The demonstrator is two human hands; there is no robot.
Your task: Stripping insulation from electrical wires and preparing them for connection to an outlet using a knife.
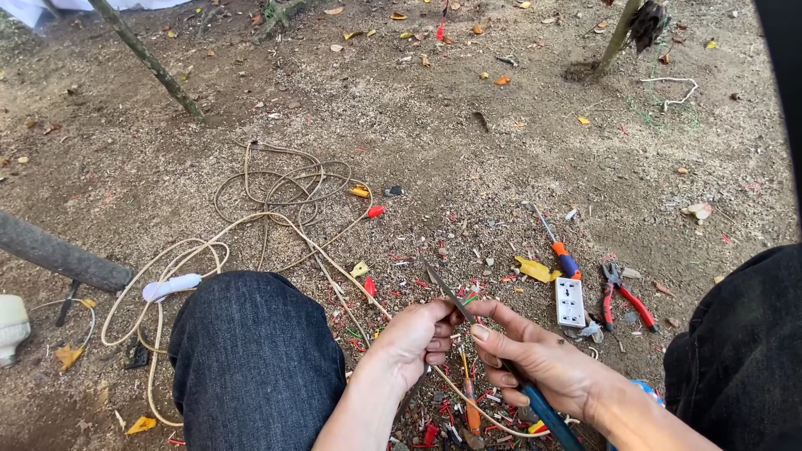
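Observation:
My left hand (418, 334) pinches the end of a beige cable (276, 219) that runs back over my knee into a loose coil on the dirt. My right hand (543, 359) grips a blue-handled knife (535, 399), its blade (447, 291) pointing up and left, laid against the cable end between my fingers. Both hands meet just above the ground between my knees. The cable tip itself is hidden by my fingers.
On the dirt to the right lie a white socket block (571, 301), red-handled pliers (625, 298) and an orange-and-blue screwdriver (561, 252). Red, yellow and green wire scraps litter the ground by my hands. My denim knee (251, 351) is at left, a thin trunk (150, 60) beyond.

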